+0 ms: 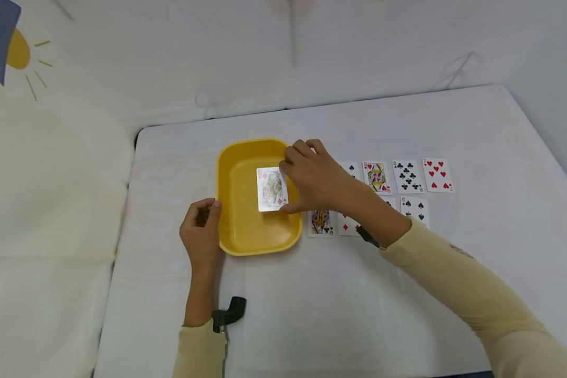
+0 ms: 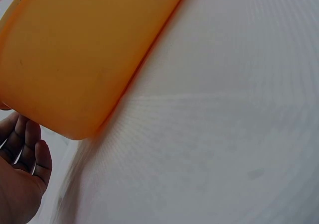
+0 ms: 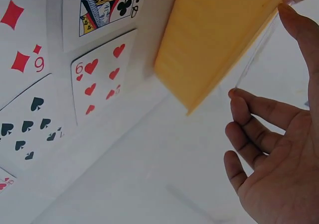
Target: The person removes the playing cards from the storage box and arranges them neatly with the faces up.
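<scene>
Over the yellow plastic tray [image 1: 245, 236], my right hand [image 1: 318, 178] pinches a playing card [image 1: 270, 189] by its right edge, thumb at the near corner and fingertips at the far one. It is a face card of diamonds, washed by glare, face up. The right wrist view catches this card nearly edge-on as a thin strip between the thumb and fingers [image 3: 249, 104]. At the tray's left side, my left hand [image 1: 202, 231] grips the rim, thumb on the edge and fingers curled outside. The left wrist view shows the tray's outer wall [image 2: 89, 55] beside that hand [image 2: 20, 169].
Rows of face-up cards lie right of the tray: queen of hearts [image 1: 376, 177], eight of clubs [image 1: 408, 176], seven of hearts [image 1: 438, 175], six of spades [image 1: 414, 208], queen of clubs [image 1: 321, 223]. My right forearm covers some. White walls [image 1: 245, 58] stand behind the white-covered table [image 1: 312, 315].
</scene>
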`<state>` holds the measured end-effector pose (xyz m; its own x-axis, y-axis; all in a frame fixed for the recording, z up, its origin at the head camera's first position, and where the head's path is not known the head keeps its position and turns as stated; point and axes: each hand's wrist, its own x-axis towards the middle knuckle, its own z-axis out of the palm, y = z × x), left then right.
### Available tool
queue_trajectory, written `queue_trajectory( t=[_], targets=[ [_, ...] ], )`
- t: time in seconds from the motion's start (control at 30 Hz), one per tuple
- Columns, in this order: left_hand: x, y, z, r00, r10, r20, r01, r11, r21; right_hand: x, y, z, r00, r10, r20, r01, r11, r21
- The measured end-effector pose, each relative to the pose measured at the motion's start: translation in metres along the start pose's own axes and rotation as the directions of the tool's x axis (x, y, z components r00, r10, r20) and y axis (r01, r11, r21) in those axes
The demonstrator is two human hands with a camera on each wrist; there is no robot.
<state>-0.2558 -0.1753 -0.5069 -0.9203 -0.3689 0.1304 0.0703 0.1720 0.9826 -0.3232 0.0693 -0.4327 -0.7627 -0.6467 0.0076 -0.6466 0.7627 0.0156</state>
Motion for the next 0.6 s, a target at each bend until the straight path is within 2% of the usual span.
queue_trajectory(
  t=[0.23, 0.6],
  targets=[
    [0.008, -0.028, -0.002, 1.0, 0.005, -0.017, -0.005, 1.0, 0.01, -0.016, 0.01, 0.0, 0.999, 0.007, -0.047, -0.006, 1.0, 0.019],
    [0.01, -0.032, -0.004, 1.0, 0.02, -0.023, -0.02, 1.0, -0.013, -0.052, 0.024, 0.001, 0.996, 0.005, -0.087, 0.004, 0.995, 0.102]
  ],
)
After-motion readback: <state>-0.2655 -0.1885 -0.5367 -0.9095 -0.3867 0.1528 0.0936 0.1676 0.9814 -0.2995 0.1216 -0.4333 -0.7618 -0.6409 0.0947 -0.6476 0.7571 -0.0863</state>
